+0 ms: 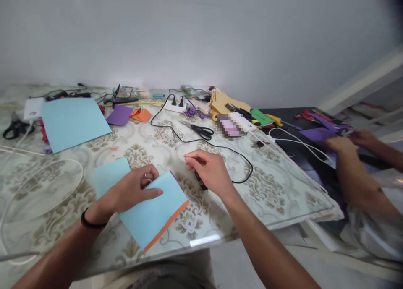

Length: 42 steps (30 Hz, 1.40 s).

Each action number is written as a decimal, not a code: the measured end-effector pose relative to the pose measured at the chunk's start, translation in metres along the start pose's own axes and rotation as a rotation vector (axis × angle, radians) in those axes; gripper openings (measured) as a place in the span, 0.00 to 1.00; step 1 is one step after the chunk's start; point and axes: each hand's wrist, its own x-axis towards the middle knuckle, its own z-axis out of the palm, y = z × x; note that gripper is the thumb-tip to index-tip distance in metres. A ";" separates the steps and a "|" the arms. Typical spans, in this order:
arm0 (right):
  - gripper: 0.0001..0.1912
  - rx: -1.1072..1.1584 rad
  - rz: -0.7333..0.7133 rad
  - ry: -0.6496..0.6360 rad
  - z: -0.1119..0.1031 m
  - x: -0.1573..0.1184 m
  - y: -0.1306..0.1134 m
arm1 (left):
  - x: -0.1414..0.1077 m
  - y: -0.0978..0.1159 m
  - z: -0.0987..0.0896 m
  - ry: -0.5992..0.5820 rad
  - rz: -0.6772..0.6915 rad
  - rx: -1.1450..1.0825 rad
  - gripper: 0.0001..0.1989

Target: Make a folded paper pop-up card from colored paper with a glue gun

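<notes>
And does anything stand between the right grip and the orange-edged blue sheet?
Possibly one thing: a dark object, partly hidden under the right grip, shows on the side toward the blue sheet; whether it's held, I can't tell. Beyond it, only patterned tablecloth.

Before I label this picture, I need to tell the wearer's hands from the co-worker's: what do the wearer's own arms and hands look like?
The left hand has a slim ring on one finger and a thin black band around its wrist. The right hand shows no wristband. No sleeves are visible on either forearm.
</notes>
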 end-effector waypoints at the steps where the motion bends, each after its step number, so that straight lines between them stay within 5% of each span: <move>1: 0.06 0.033 -0.009 0.018 -0.001 0.003 -0.001 | -0.001 -0.001 -0.001 0.002 0.005 -0.037 0.16; 6: 0.11 0.066 -0.004 -0.112 -0.002 0.002 0.008 | 0.004 -0.015 -0.004 0.003 -0.039 -0.049 0.24; 11: 0.26 0.140 0.038 -0.561 0.012 -0.013 0.019 | 0.015 -0.020 -0.005 -0.151 -0.182 -0.102 0.27; 14: 0.39 0.104 0.070 -0.702 0.021 -0.005 0.017 | 0.021 -0.016 -0.007 -0.174 -0.230 -0.152 0.30; 22: 0.14 0.060 0.030 -0.925 0.028 0.037 0.012 | 0.048 0.015 -0.032 -0.221 -0.122 0.230 0.23; 27: 0.14 0.128 0.045 -0.755 0.024 0.040 0.008 | 0.054 0.048 -0.057 -0.191 -0.080 0.330 0.23; 32: 0.18 0.263 -0.055 -0.368 0.006 0.023 -0.019 | 0.017 0.050 -0.058 0.251 0.191 0.187 0.20; 36: 0.09 0.302 -0.522 -0.033 0.010 -0.005 -0.037 | -0.015 0.024 -0.035 0.338 0.625 0.027 0.11; 39: 0.03 0.149 -0.891 0.106 0.022 -0.022 -0.041 | -0.027 0.012 -0.025 0.340 0.806 0.126 0.11; 42: 0.06 -0.048 -1.092 0.133 0.028 -0.031 -0.041 | -0.035 0.011 -0.027 0.359 0.904 0.313 0.13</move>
